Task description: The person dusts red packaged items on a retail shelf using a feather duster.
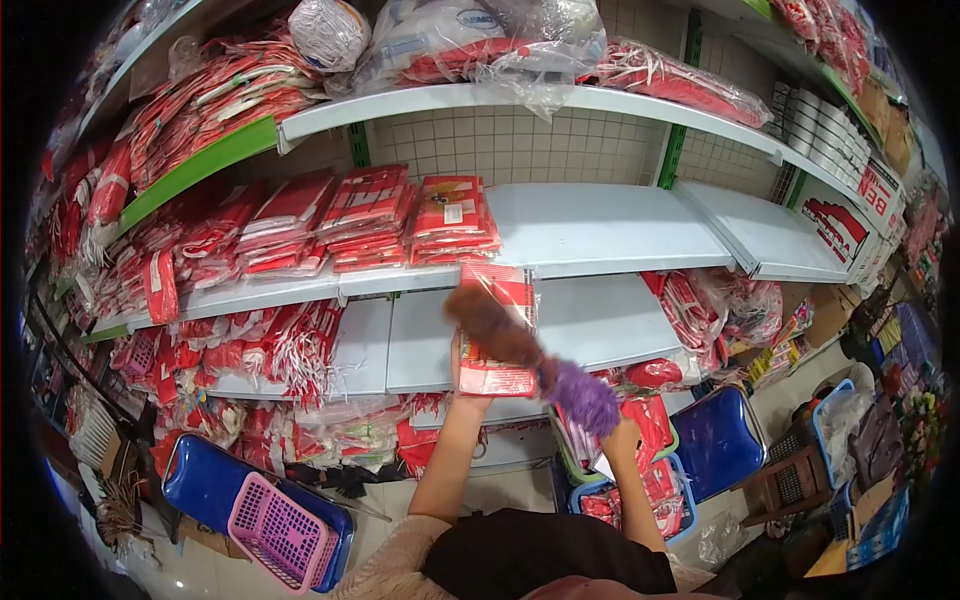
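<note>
Shelving (pixel 600 225) is taking up nearly the whole view: white metal boards running left to right, with the top and left boards crowded with red goods in plastic wrap. On the middle board, stacks of packets (pixel 400 215) are sitting in neat rows on the left half, while the right half is lying bare. The board below is showing the same split, with loose red goods at both ends and open white metal between.

Down on the floor, a blue tub (pixel 715 440) is standing to the right, and a pink basket (pixel 280 535) is resting on another blue tub to the left.

A duster (pixel 520 348) – brown at the tip, purple nearer the handle – is slanting across a red packet (pixel 510 290) that is being held up in front of the lower board. The left hand (pixel 460 372) is gripping that packet by its lower left edge. The right hand (pixel 622 440) is closing around the duster's handle, just beside a basket of more red packets.

Judging from how things are lying, the work is looking roughly half done: the left of the middle board is stocked, the right is waiting, and this packet is not yet on any board.
</note>
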{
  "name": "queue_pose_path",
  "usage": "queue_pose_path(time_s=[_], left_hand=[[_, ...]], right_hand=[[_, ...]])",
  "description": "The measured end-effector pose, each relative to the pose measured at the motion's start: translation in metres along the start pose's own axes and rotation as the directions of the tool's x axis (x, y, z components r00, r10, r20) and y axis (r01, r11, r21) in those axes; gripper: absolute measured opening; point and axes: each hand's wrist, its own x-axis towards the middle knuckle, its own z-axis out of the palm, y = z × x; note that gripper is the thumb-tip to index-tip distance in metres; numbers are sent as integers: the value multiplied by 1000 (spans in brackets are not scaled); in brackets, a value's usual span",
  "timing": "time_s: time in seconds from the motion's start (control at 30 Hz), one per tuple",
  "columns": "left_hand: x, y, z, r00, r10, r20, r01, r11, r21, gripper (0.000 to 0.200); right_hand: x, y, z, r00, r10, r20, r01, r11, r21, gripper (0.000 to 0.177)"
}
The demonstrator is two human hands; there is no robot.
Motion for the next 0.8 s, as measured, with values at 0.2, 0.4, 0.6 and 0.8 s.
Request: queue_pose_path(time_s=[0.2,0.4,0.6,0.8], left_hand=[[2,-8,14,986,162,-24,-117,797,592,45],[7,-8,10,993,68,100,-115,799,590,42],[-1,-26,34,992,121,-34,-79,808,584,46],[-5,-37,50,990,139,-32,-94,805,586,47]], right_hand=[[-12,25,27,999,29,17,-29,999,23,23],[4,2,-3,992,-119,-48,119,993,1,23],[77,-24,-37,979,129,-157,-132,991,-12,25],[167,-72,-60,987,-16,-161,61,958,280,25]])
